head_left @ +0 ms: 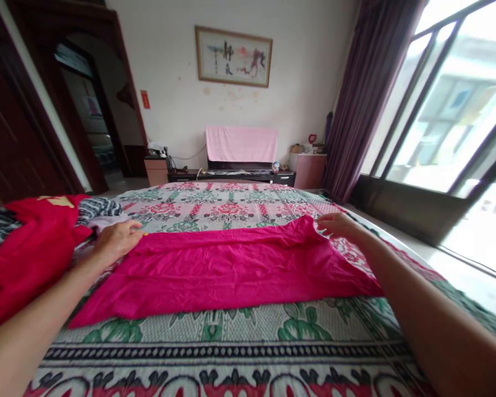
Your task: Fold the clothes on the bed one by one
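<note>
Here, in the head view, a magenta cloth (227,270) lies spread across the patterned bedcover (227,328). The left hand (118,241) curls nearly closed at its far left corner; whether it grips cannot be told. The right hand (339,225), loosely open with bent fingers, hovers beside the far right corner. Red clothing (37,251) lies heaped leftward.

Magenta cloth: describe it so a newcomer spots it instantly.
On the patterned bedspread, look between the left hand and right hand. The magenta cloth lies spread there, long and wrinkled, one plain colour, unlike the heaped fabrics at left.
</note>
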Motion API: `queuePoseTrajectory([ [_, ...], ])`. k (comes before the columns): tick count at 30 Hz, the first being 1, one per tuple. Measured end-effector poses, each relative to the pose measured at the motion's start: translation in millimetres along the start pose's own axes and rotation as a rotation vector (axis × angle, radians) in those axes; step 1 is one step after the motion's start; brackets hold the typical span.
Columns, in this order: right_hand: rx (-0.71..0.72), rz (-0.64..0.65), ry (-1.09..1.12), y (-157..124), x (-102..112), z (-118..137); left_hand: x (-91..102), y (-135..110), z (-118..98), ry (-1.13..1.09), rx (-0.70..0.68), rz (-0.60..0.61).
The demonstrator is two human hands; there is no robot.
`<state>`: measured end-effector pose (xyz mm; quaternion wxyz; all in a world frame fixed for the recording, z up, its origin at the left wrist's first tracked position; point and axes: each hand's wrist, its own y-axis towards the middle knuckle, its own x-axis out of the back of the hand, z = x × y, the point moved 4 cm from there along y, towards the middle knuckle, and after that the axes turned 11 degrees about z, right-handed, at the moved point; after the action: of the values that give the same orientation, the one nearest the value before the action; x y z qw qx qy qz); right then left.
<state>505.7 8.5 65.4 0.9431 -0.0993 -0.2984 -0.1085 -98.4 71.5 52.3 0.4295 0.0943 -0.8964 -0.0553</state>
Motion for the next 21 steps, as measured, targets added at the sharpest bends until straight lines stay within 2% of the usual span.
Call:
queuePoseTrajectory([
  [3, 0.018, 0.054, -0.035, -3, -5, 2, 3.3, -13, -39, 0.124, -0.125, -0.145],
  [5, 0.025, 0.058, -0.094, -3, -8, 1, -12.1, -26, -74, 0.104, -0.24, -0.083],
  [8, 0.033, 0.034, -0.227, -1, -9, 1, -54.2, -52, -130, 0.021, -0.464, 0.091],
  [10, 0.096, 0.054, -0.301, -2, -9, 7, -87.3, -69, -165, -0.035, -0.621, 0.228],
  [13, 0.287, 0.22, -0.405, -11, -11, 23, -129.5, -88, -206, -0.086, -0.781, 0.336],
  [15, 0.381, 0.361, -0.493, -18, -16, 32, -151.7, -97, -224, -0.046, -0.84, 0.359],
  [17, 0.416, 0.449, -0.568, -23, -23, 35, -169.5, -104, -235, 0.05, -0.893, 0.357],
  [21, 0.43, 0.514, -0.678, -23, -38, 31, -189.4, -113, -238, 0.196, -0.913, 0.334],
])
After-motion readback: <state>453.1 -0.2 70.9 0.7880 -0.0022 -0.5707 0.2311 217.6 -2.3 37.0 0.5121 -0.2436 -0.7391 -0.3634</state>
